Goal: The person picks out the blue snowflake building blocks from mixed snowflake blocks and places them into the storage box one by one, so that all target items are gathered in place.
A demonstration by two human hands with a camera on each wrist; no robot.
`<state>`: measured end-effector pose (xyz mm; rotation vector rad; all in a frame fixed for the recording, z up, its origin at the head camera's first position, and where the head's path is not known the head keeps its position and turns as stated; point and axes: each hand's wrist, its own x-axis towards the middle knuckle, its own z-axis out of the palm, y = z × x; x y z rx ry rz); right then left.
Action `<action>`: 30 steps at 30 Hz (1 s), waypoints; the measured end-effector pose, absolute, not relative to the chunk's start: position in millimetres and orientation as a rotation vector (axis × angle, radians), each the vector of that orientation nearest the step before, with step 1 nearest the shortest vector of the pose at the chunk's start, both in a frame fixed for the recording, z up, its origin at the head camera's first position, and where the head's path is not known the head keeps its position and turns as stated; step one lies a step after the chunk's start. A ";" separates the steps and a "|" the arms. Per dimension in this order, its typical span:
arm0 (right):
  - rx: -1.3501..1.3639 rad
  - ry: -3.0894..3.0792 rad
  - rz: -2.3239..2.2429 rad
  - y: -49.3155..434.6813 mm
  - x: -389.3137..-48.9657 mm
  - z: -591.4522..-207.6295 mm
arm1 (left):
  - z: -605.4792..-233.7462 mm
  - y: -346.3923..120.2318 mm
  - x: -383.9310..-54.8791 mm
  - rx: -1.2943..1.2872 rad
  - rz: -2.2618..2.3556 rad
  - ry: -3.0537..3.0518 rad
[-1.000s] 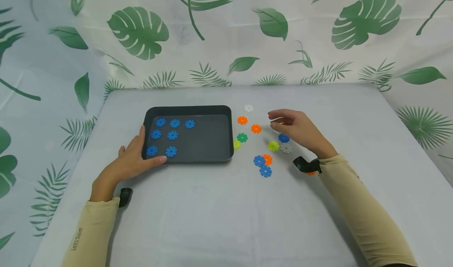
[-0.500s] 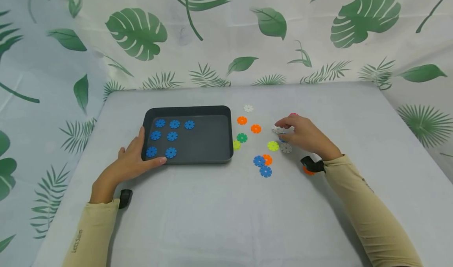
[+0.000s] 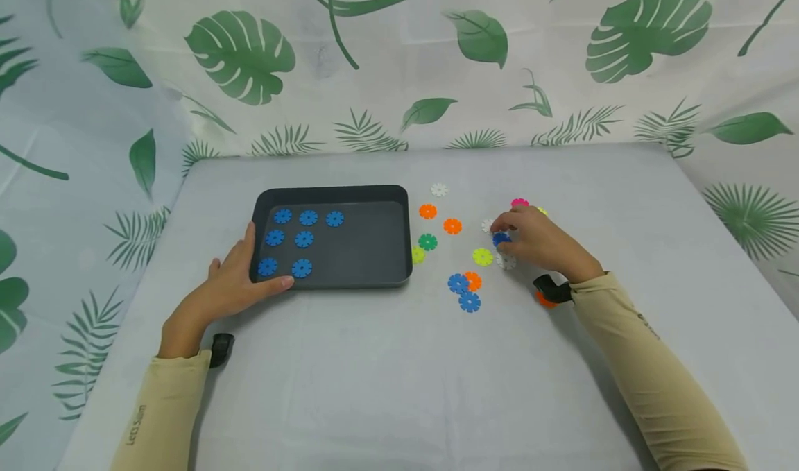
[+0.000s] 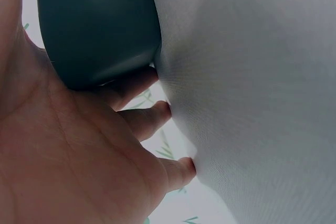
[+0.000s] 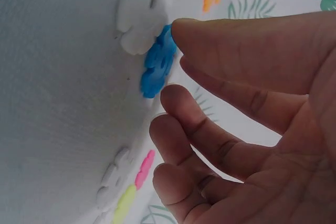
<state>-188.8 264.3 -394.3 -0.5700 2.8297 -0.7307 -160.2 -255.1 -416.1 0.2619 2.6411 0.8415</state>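
Observation:
A dark grey tray [image 3: 358, 249] stands on the table, with several blue notched plastic discs [image 3: 303, 238] laid flat in rows in its left half. My left hand [image 3: 227, 287] grips its front left corner, thumb over the front rim and fingers along the left side. On the table right of the tray, my right hand [image 3: 539, 243] pinches another blue disc [image 3: 501, 238] between thumb and index finger. In the right wrist view the thumb tip meets the edge of this blue disc [image 5: 158, 64], and a white disc [image 5: 137, 19] is beside it. The index fingertip is partly hidden there.
Loose discs lie between tray and right hand: orange [image 3: 452, 226], green [image 3: 427, 242], yellow [image 3: 483, 257] and white [image 3: 440, 189]. Two blue discs [image 3: 469, 301] are nearer the front, by an orange one. A pink disc [image 3: 519, 203] lies behind the right hand; another orange disc [image 3: 546, 300] is under its wrist.
My right hand has moved right and down onto the blue disc, bringing thumb and index finger to it. The pink disc has come into view. My left hand and the tray stay put.

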 end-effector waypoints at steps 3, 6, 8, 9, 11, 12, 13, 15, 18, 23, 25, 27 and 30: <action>-0.555 2.830 -0.718 265.6 -190.0 -397.1 | -416.0 -255.3 -160.1 0.260 0.842 2.642; -0.552 2.836 -0.716 266.3 -191.4 -399.6 | -416.3 -255.4 -159.9 0.257 0.842 2.642; -0.560 2.838 -0.717 266.3 -192.1 -400.4 | -416.4 -255.3 -159.7 0.254 0.841 2.640; -0.564 2.839 -0.717 266.3 -192.5 -400.7 | -416.4 -255.2 -159.7 0.253 0.842 2.639; -0.564 2.838 -0.717 265.8 -193.0 -400.9 | -416.4 -255.1 -159.9 0.254 0.843 2.639; -0.561 2.836 -0.719 265.5 -193.1 -400.9 | -416.4 -255.2 -160.0 0.255 0.844 2.638; -0.555 2.833 -0.721 265.2 -193.1 -400.8 | -416.2 -255.1 -160.0 0.255 0.844 2.637; -0.536 2.828 -0.723 264.7 -193.0 -400.9 | -416.0 -255.0 -160.4 0.257 0.843 2.639; -0.505 2.820 -0.726 264.3 -192.3 -400.7 | -415.7 -255.3 -160.6 0.258 0.838 2.643; -0.523 2.843 -0.707 265.8 -190.4 -399.8 | -414.9 -255.0 -160.6 0.265 0.841 2.645; -0.555 2.867 -0.696 266.1 -190.0 -399.4 | -414.8 -254.6 -160.7 0.266 0.842 2.647; -0.580 2.884 -0.698 266.4 -190.2 -398.9 | -414.9 -254.4 -160.7 0.267 0.841 2.651; -0.610 2.897 -0.709 265.8 -191.2 -396.0 | -415.3 -254.5 -160.7 0.266 0.835 2.655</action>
